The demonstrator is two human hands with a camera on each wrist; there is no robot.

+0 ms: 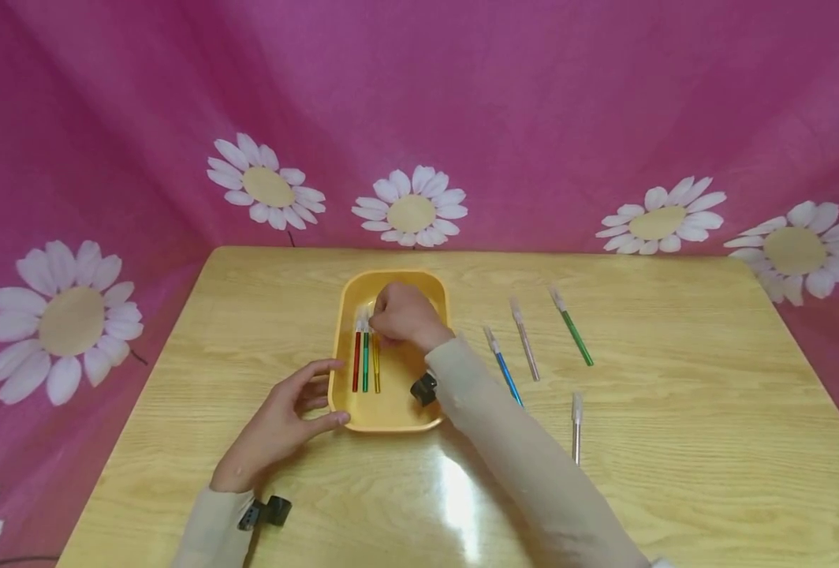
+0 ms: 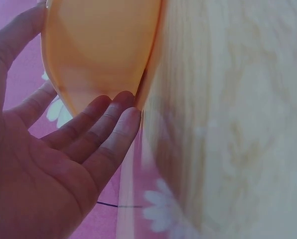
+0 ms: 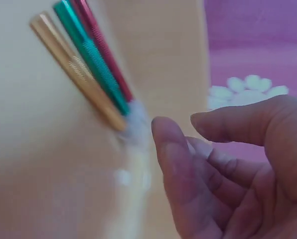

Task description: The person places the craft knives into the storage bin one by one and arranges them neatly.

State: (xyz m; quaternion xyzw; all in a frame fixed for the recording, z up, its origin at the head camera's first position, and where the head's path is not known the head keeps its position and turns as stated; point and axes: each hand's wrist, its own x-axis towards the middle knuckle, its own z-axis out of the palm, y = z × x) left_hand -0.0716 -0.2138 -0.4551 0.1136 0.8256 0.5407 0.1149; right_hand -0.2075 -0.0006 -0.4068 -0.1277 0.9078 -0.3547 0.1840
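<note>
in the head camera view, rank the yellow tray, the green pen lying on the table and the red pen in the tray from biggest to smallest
1. Yellow tray, clearly largest.
2. Green pen and red pen: they look alike in length, so I won't rank them.

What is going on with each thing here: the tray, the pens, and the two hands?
yellow tray: flat on the table, holding three pens.
red, green and gold pens: side by side in the tray, released.
blue, pink, green and silver pens: loose on the table, outside the tray.
left hand: fingers straight, touching the tray's side.
right hand: over the tray by the pens' ends, holding nothing.
</note>
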